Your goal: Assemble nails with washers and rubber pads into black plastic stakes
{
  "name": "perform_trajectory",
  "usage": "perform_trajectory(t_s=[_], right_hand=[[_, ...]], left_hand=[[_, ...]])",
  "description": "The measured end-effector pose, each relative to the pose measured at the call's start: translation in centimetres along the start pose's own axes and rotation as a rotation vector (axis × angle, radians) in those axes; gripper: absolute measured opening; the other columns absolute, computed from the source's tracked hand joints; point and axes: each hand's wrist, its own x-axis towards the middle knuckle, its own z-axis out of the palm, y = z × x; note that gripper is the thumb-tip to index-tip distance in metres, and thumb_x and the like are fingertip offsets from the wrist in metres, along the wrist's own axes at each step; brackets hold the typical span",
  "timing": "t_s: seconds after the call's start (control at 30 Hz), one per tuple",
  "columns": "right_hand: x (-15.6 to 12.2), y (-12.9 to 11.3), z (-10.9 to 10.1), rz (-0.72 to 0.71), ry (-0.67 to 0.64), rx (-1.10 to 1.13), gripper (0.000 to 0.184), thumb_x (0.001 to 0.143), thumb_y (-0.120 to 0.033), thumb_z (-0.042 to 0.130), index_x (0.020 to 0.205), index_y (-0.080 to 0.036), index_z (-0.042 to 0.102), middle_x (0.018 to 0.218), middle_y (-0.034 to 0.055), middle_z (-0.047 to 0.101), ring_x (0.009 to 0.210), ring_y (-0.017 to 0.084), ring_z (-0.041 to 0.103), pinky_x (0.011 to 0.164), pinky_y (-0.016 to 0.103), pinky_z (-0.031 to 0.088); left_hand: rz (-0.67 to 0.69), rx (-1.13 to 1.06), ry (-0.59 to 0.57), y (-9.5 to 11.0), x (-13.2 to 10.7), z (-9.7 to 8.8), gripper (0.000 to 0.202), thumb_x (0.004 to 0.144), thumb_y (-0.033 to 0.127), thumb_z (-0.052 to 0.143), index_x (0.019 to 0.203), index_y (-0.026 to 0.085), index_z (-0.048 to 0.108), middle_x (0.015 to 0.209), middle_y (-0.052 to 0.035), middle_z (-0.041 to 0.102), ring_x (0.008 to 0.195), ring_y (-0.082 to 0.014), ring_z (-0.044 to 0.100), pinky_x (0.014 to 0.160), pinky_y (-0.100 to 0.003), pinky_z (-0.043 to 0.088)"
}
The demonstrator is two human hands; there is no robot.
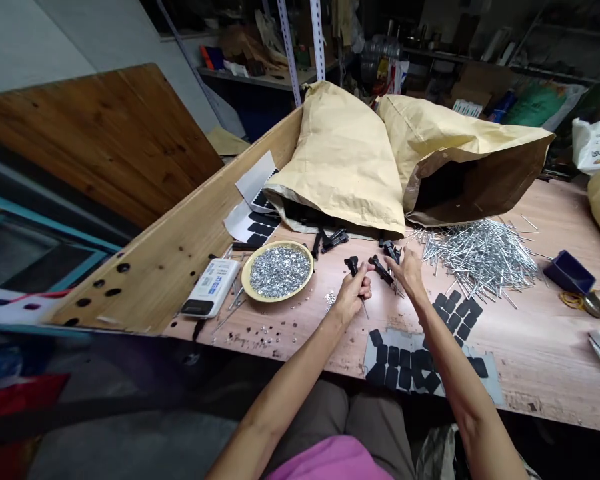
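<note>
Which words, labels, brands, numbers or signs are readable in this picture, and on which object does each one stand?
No text is readable.
White boxy object: blue print, too blurred to read.
White bag at the right edge: dark print, too small and blurred.
Black part in the left hand: no lettering can be made out.

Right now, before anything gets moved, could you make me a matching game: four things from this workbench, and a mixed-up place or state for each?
1. Left hand
2. Bowl
3. Blue box
4. White device

a. Between the wooden board and number 2
b. Holding a black part
c. Beside the pile of metal rods
d. Filled with small metal pieces

Pairs: 1-b, 2-d, 3-c, 4-a
</note>
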Motion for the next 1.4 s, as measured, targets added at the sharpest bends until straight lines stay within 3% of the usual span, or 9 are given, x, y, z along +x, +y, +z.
perform_trajectory(t_s=[0.17, 0.3, 0.57, 0.73, 0.87, 0.93, 1.17, 1.27, 1.4], right_hand=[[-8.7, -1.5, -3.2, -0.075, -0.262, 0.203, 0.038, 0.083, -0.043, 0.047, 0.104, -0.017, 0.065, 0.101, 0.0110, 0.068, 0.090, 0.023, 0.063, 0.076, 0.035, 0.050], [-14.0, -2.2, -3.9, -0.035, -0.225, 0.309, 0.032, 0.084, -0.040, 0.046, 0.092, -0.018, 0.068, 0.077, 0.0049, 0.069, 0.069, 0.017, 0.063, 0.066, 0.028, 0.049], [-17.5, -2.8, -5.2, -0.020, -0.206, 0.200, 0.026, 0.078, -0.039, 0.050, 0.072, -0.018, 0.064, 0.059, 0.0007, 0.063, 0.053, 0.014, 0.056, 0.052, 0.024, 0.043], [-18.9, -2.7, -9.8, -0.202, 0.035, -0.114, 0.030, 0.083, -0.038, 0.042, 0.070, -0.020, 0.063, 0.068, 0.0056, 0.064, 0.061, 0.018, 0.060, 0.058, 0.027, 0.044], [-20.6, -3.8, -13.1, -0.410, -0.113, -0.361, 0.027, 0.084, -0.035, 0.044, 0.069, -0.022, 0.062, 0.067, 0.0048, 0.060, 0.059, 0.017, 0.059, 0.054, 0.026, 0.041], [-21.5, -4.9, -13.2, -0.459, -0.237, -0.387, 0.025, 0.083, -0.033, 0.045, 0.067, -0.022, 0.062, 0.066, 0.0039, 0.060, 0.058, 0.016, 0.058, 0.053, 0.025, 0.040], [-19.1, -7.1, -7.8, -0.245, -0.594, 0.080, 0.034, 0.080, -0.045, 0.052, 0.094, -0.017, 0.066, 0.069, 0.0026, 0.066, 0.058, 0.016, 0.060, 0.053, 0.025, 0.044], [-15.8, -6.2, -3.4, -0.215, -0.507, 0.154, 0.040, 0.083, -0.045, 0.049, 0.106, -0.015, 0.062, 0.080, 0.0065, 0.069, 0.066, 0.019, 0.063, 0.059, 0.029, 0.050], [-12.4, -5.9, 3.3, -0.455, -0.306, -0.068, 0.035, 0.091, -0.034, 0.038, 0.101, -0.016, 0.065, 0.103, 0.0139, 0.067, 0.096, 0.025, 0.061, 0.084, 0.040, 0.048]], left_hand=[[0.072, -0.246, -0.017, 0.2, -1.8, 1.1, 0.038, 0.071, 0.050, 0.069, 0.078, 0.014, 0.058, 0.047, 0.0094, 0.038, 0.034, 0.0003, 0.026, 0.037, -0.014, 0.021], [0.057, -0.247, -0.070, -1.2, -4.5, 2.4, 0.039, 0.070, 0.050, 0.070, 0.080, 0.014, 0.058, 0.048, 0.0086, 0.041, 0.035, -0.0006, 0.029, 0.038, -0.015, 0.024], [0.021, -0.240, -0.014, -2.1, -8.6, 3.2, 0.038, 0.072, 0.051, 0.066, 0.072, 0.014, 0.057, 0.046, 0.0086, 0.041, 0.035, -0.0014, 0.032, 0.040, -0.016, 0.032], [-0.138, 0.139, -0.272, -3.2, -14.3, 0.1, 0.034, 0.067, 0.047, 0.072, 0.066, 0.016, 0.059, 0.065, -0.0049, 0.060, 0.064, -0.0165, 0.060, 0.067, -0.033, 0.051], [0.599, 0.627, -0.276, -5.3, -19.2, -2.6, 0.027, 0.070, 0.026, 0.072, 0.096, 0.024, 0.068, 0.110, -0.0096, 0.064, 0.113, -0.0272, 0.052, 0.103, -0.045, 0.035], [0.783, 0.752, -0.279, -5.7, -20.2, -3.5, 0.024, 0.077, 0.022, 0.063, 0.099, 0.027, 0.069, 0.116, -0.0075, 0.063, 0.119, -0.0265, 0.049, 0.107, -0.045, 0.029], [0.597, 0.541, -0.032, -4.4, -18.9, -7.6, 0.003, 0.069, 0.024, 0.068, 0.069, 0.021, 0.069, 0.070, -0.0047, 0.065, 0.068, -0.0169, 0.060, 0.068, -0.027, 0.049], [0.343, 0.316, 0.117, -3.2, -17.4, -9.6, 0.020, 0.065, 0.035, 0.070, 0.066, 0.018, 0.061, 0.054, 0.0028, 0.054, 0.041, -0.0072, 0.044, 0.039, -0.018, 0.035], [0.224, 0.146, 0.242, -1.5, -15.5, -11.7, 0.031, 0.062, 0.043, 0.070, 0.065, 0.016, 0.053, 0.052, 0.0071, 0.048, 0.034, -0.0026, 0.036, 0.030, -0.014, 0.024]])
